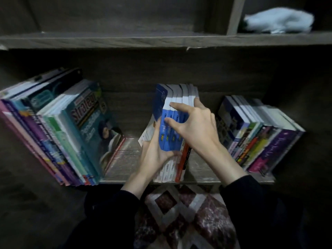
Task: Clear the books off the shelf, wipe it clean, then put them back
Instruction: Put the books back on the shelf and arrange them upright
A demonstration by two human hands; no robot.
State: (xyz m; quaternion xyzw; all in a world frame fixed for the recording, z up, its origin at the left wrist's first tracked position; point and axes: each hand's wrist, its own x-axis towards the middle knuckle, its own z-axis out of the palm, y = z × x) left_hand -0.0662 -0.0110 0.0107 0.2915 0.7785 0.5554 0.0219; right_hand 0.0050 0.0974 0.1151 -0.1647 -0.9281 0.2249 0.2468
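Here the wooden shelf (125, 159) fills most of the frame, and its lower board carries three groups of books. The left group (59, 133) is the biggest and leans at the left of the frame. The right group (260, 133) is smaller and leans at the right. A patterned rug (186, 218) lies at the bottom centre. The middle bunch (179, 97), with blue spines, stands in the centre, apart from both other groups. The left hand (154, 153) grips it from below, and the right hand (197, 128) curls its fingers over the top. A pale cloth (278, 20) lies in the upper right compartment.
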